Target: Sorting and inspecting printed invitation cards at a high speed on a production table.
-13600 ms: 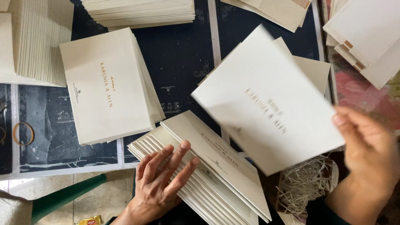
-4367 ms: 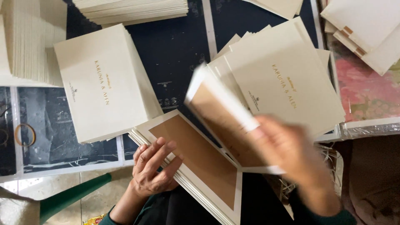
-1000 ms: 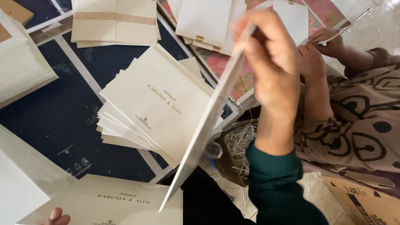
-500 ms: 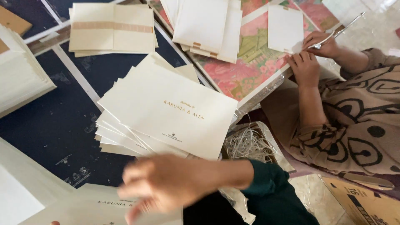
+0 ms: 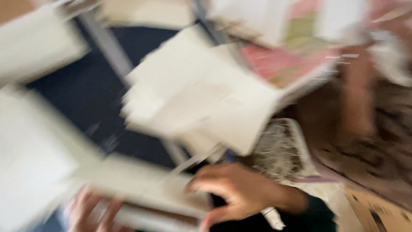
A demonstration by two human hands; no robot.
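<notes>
Dark green long sleeve (image 5: 319, 212) on right arm; hands bare.

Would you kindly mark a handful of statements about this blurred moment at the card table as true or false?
1. The right hand is at the near stack of cream cards. True.
2. The left hand is raised high above the fanned pile of cards. False: it sits low at the bottom edge, under the near stack.
3. A basket of pale shredded filler lies right of the fanned pile. True.
4. The surface under the cards is bright yellow. False: it is dark navy.
5. Another person's arm shows at the right. True.
</notes>
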